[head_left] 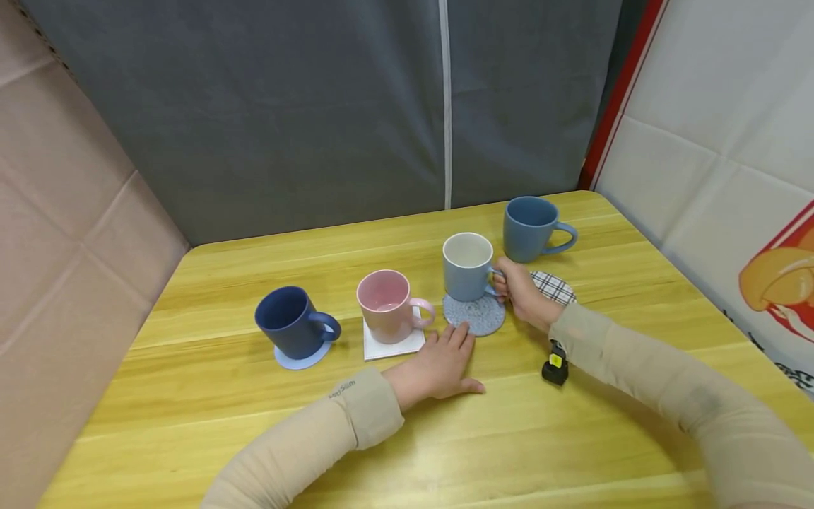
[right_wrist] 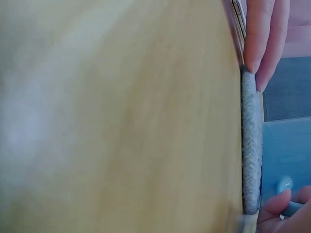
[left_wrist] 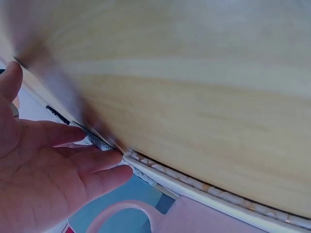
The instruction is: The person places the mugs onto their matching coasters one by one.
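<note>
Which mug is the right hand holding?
The light blue mug with the pale inside: it alone has the right hand gripping its handle.

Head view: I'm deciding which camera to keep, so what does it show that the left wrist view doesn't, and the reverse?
Only the head view shows the navy mug and the pale blue coaster under it. Only the left wrist view shows the left hand's palm. Both share that hand, the pink mug, the grey coaster and the wooden tabletop.
</note>
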The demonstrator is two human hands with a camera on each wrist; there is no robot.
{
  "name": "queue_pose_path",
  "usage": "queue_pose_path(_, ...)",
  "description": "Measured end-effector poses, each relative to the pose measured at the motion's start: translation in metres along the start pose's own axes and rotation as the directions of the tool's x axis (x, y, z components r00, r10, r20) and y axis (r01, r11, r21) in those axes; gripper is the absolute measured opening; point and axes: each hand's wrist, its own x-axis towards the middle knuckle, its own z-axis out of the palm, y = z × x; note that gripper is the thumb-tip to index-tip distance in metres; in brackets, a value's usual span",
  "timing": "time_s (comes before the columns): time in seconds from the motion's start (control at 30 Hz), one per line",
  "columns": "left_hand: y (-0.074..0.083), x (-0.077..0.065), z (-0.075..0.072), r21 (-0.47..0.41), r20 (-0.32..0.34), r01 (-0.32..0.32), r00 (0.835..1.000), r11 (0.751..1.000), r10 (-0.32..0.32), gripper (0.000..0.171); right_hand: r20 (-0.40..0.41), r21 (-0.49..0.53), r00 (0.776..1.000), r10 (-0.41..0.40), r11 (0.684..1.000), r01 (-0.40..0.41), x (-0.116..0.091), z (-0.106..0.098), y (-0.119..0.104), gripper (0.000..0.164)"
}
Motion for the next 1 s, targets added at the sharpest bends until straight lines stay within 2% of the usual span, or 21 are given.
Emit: queue_pose_path(1.0, -0.001, 0.0, 0.001, -0.012, -0.022, -0.009, 1.0, 1.0, 0.009, 0.086, 0.055, 0.017, 0.998, 0.004, 1.0, -0.005, -0.021, -0.003, 0.002, 0.04)
